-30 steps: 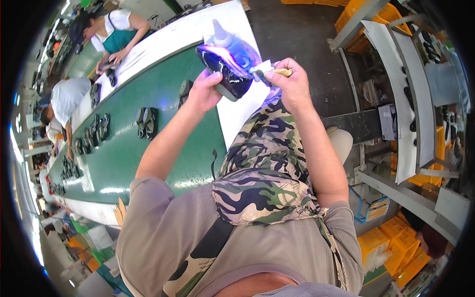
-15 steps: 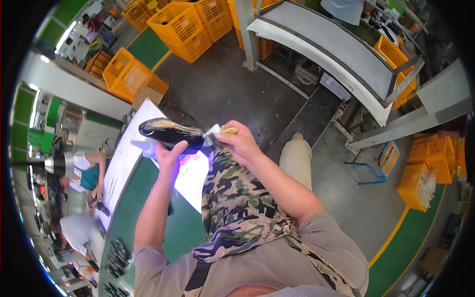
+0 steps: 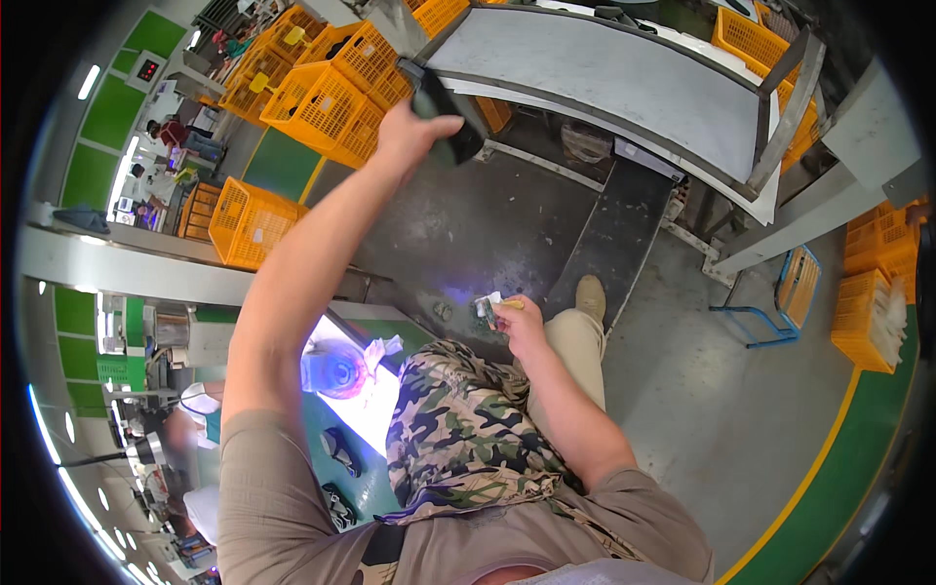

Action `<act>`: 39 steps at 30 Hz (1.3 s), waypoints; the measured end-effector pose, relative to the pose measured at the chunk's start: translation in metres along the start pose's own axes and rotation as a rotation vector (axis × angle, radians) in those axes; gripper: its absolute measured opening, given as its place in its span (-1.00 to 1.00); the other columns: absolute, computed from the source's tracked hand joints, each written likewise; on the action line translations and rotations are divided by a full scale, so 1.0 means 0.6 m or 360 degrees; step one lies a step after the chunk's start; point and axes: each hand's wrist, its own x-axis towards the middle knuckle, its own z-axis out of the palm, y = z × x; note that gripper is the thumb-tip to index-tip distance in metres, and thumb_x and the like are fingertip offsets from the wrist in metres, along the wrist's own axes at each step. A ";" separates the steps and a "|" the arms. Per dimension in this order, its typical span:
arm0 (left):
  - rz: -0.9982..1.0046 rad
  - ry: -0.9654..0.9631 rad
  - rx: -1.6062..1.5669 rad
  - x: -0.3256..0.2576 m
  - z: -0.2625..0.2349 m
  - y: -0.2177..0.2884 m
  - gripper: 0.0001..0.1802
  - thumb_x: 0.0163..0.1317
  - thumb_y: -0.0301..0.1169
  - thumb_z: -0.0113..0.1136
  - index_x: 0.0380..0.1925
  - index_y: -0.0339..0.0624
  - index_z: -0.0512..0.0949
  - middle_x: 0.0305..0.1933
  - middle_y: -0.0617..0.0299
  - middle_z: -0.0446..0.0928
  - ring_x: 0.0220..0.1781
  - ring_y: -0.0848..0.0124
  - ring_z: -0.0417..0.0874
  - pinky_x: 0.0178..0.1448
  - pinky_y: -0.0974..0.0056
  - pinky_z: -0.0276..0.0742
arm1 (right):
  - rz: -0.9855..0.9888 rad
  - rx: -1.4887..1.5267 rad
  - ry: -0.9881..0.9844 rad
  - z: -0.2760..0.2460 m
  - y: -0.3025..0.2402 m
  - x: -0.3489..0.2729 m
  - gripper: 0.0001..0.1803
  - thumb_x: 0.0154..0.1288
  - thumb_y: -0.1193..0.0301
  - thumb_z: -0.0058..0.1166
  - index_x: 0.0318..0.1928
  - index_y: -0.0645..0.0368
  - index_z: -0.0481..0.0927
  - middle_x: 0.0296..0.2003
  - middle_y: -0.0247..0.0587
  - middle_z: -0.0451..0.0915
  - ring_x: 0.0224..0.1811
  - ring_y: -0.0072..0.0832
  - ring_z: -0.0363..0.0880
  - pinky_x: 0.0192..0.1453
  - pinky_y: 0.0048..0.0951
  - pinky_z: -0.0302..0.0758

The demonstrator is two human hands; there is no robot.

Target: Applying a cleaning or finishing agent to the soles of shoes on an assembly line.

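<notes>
Green worktable (image 3: 385,492), dark shoe pieces (image 3: 338,451)

Left hand (image 3: 414,132) covers much of the dark shoe (image 3: 450,122).

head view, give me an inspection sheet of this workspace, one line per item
surface: green belt at lower left with a lit white panel; grey conveyor ahead.
job's things: dark shoe held out at arm's length toward the grey conveyor; small brush held near the lap.
clutter: two dark shoe parts on the green belt; a round container on the lit panel.
grippers: left hand shut on the dark shoe; right hand shut on the small brush.
cables: nothing seen.
surroundings: orange crates stacked on the floor, camouflage apron on the lap, other people at far left.
</notes>
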 end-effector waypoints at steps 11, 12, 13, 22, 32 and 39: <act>0.0695 0.0379 0.1038 0.259 0.235 0.101 -0.45 -0.03 -0.04 0.47 -0.14 -0.19 0.68 -0.18 -0.04 0.71 -0.07 0.03 0.73 0.07 0.09 0.62 | -0.0125 0.0004 -0.0137 0.011 -0.009 0.029 -0.77 0.15 0.56 0.31 -0.27 0.15 0.48 -0.42 -0.30 0.54 -0.47 -0.51 0.50 -0.39 -0.40 0.53; 0.0623 0.0205 0.1066 0.254 0.242 0.092 -0.55 0.00 -0.13 0.42 -0.15 -0.17 0.69 -0.17 -0.04 0.71 -0.07 0.03 0.73 0.08 0.09 0.62 | -0.0125 0.0015 -0.0183 0.016 -0.006 0.029 -0.77 0.15 0.55 0.31 -0.26 0.16 0.48 -0.42 -0.30 0.54 -0.46 -0.50 0.50 -0.38 -0.40 0.53; 0.0536 0.0048 0.1095 0.243 0.245 0.085 -0.63 0.04 -0.22 0.37 -0.16 -0.14 0.70 -0.16 -0.05 0.70 -0.06 0.03 0.73 0.09 0.08 0.62 | -0.0114 0.0023 -0.0244 0.020 -0.005 0.029 -0.77 0.15 0.54 0.31 -0.25 0.17 0.49 -0.42 -0.30 0.54 -0.46 -0.50 0.50 -0.38 -0.40 0.54; 0.0771 -0.0140 0.0014 -0.224 0.208 -0.019 -0.52 -0.12 -0.42 0.28 -0.09 -0.28 0.60 -0.13 -0.10 0.63 -0.07 -0.05 0.67 0.03 0.02 0.62 | -0.0168 -0.0059 -0.0263 -0.057 0.022 0.057 -0.77 0.17 0.59 0.26 -0.18 0.20 0.51 -0.30 -0.18 0.60 -0.36 -0.42 0.59 -0.31 -0.32 0.61; -0.0435 0.0216 -0.0490 -0.766 -0.141 -0.225 -0.61 0.25 -0.44 0.33 0.09 -0.22 0.59 -0.03 0.16 0.68 -0.05 0.39 0.70 0.01 0.32 0.63 | -0.0008 -0.0348 -0.0173 -0.080 0.044 0.068 -0.87 0.33 0.44 0.21 -0.16 0.11 0.56 -0.31 -0.24 0.64 -0.32 -0.41 0.61 -0.25 -0.36 0.56; -0.0032 0.1482 -0.0865 -0.871 -0.422 -0.217 -0.64 0.35 -0.48 0.20 0.13 -0.33 0.50 0.00 0.07 0.65 0.01 0.39 0.67 0.12 0.31 0.59 | 0.0096 -0.0256 -0.0366 -0.050 0.065 0.060 -0.89 0.37 0.41 0.14 -0.15 0.11 0.56 -0.26 -0.21 0.65 -0.34 -0.38 0.60 -0.27 -0.31 0.56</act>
